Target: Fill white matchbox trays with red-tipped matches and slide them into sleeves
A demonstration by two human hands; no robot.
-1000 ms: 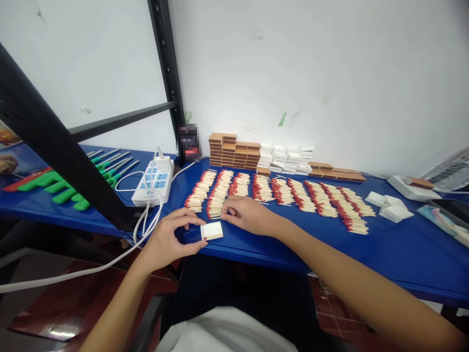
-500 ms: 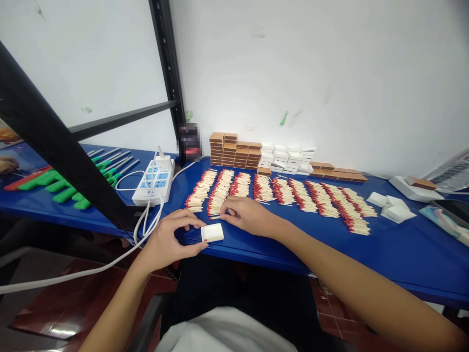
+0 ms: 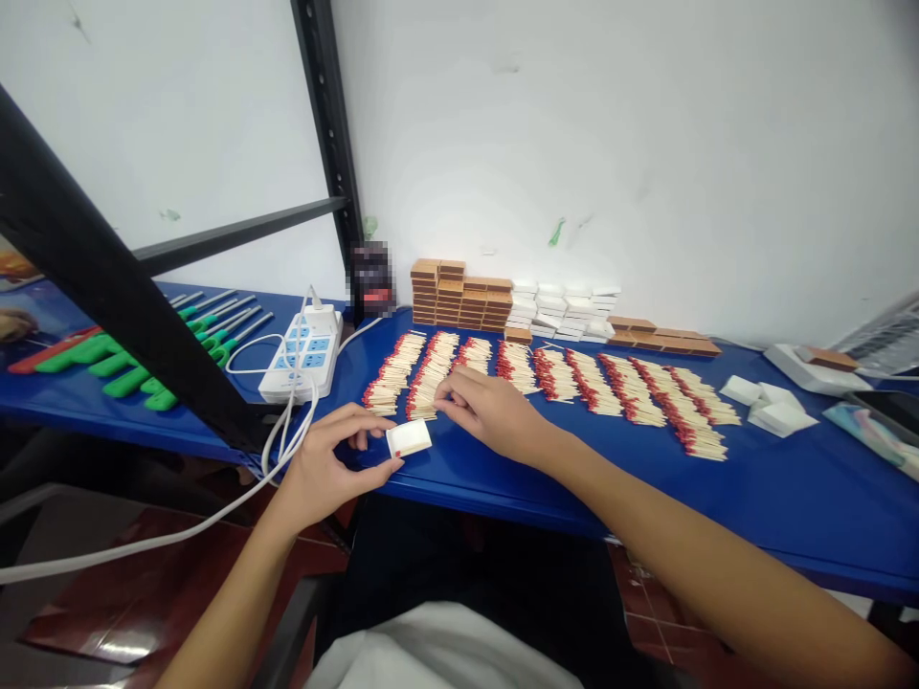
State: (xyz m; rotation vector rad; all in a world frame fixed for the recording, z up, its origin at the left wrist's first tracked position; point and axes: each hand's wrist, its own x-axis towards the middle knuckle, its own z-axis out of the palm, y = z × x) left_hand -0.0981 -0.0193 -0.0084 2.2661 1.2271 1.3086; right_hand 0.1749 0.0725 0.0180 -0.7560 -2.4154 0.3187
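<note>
My left hand (image 3: 331, 466) pinches a small white matchbox tray (image 3: 409, 438) between thumb and fingers, just above the front edge of the blue table (image 3: 775, 498). My right hand (image 3: 488, 409) rests curled at the near end of the rows of red-tipped matchsticks (image 3: 552, 378), its fingertips pressed together on the sticks of the second and third rows; what they grip is too small to make out. The tray lies a little to the left of the right hand.
Brown matchbox sleeves (image 3: 459, 292) and white trays (image 3: 564, 308) are stacked against the wall. A white power strip (image 3: 300, 354) with its cable lies at left, beside green-handled tools (image 3: 136, 368). A black shelf post (image 3: 107, 277) slants across the left. Loose white trays (image 3: 768, 407) sit at right.
My left hand has lifted and tilted the white tray slightly up and left. My right hand has slid a little up along the matchstick rows.
</note>
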